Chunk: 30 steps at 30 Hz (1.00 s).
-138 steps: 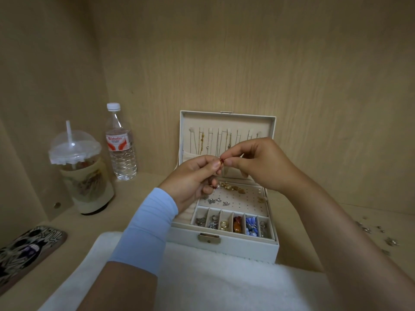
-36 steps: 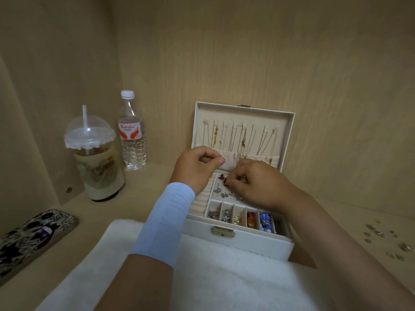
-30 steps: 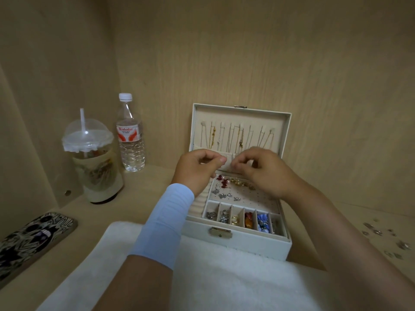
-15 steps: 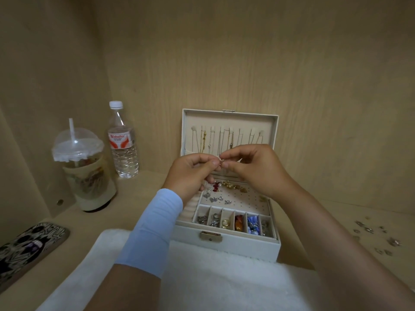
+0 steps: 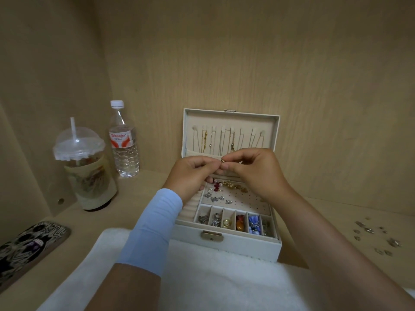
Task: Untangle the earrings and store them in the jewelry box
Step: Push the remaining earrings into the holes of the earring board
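Note:
A white jewelry box (image 5: 226, 242) stands open in the middle of the shelf, its lid upright with chains hanging inside. Above its tray, my left hand (image 5: 190, 173) and my right hand (image 5: 258, 171) meet fingertip to fingertip and both pinch one small gold earring (image 5: 222, 161). Below them, red, pearl and gold earrings (image 5: 226, 186) lie in a cluster on the perforated pad. Small silver pieces (image 5: 215, 197) lie scattered beside them. The front compartments hold rings and coloured pieces.
A lidded drink cup with a straw (image 5: 86, 171) and a water bottle (image 5: 124, 142) stand at the left. A patterned phone case (image 5: 29, 248) lies at the near left. A white towel (image 5: 213, 279) lies under the box's front. Loose silver bits (image 5: 377, 236) dot the shelf at the right.
My right hand reached down to the pad, then both hands rose above the tray pinching a small gold earring. The red earring held earlier now lies on the pad.

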{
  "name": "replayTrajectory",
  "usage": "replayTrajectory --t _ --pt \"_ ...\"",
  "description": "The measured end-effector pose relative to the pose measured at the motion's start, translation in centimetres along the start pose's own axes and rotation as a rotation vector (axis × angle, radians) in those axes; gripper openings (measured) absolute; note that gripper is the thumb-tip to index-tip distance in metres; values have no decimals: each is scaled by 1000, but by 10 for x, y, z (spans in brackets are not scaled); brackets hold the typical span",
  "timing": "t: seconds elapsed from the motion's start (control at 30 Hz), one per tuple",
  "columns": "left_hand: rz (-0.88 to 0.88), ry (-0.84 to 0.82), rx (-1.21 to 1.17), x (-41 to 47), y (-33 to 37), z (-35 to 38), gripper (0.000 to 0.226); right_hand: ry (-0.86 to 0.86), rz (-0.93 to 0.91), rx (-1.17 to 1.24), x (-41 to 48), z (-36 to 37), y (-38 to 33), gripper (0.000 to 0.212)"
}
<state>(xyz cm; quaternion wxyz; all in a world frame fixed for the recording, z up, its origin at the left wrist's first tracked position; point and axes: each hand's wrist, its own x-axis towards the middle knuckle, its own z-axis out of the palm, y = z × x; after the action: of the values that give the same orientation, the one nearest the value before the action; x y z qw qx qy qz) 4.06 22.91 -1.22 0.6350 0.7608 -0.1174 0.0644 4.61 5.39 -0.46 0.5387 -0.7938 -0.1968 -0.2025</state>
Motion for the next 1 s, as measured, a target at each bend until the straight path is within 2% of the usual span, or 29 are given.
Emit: replayTrajectory --t 0.07,0.2,0.4,0.57,0.73,0.9,1.0 --pt "49 6 104 2 -5 -3 11 -42 14 -72 1 -3 3 11" --pt "84 -2 451 5 -15 -6 9 -264 60 -454 -4 -1 12 5" --pt "105 -100 723 7 -23 -5 18 -248 -22 -714 -9 6 9 7" --pt "127 -102 738 9 -27 -4 23 -305 -51 -742 -7 6 12 7" --pt "133 -111 705 9 -28 -4 22 -406 35 -660 -5 0 9 15" --pt "127 -76 664 6 -22 -4 24 -443 99 -574 -1 -2 11 20" --pt "154 -28 613 3 -15 -1 21 -394 103 -493 -2 -11 6 18"
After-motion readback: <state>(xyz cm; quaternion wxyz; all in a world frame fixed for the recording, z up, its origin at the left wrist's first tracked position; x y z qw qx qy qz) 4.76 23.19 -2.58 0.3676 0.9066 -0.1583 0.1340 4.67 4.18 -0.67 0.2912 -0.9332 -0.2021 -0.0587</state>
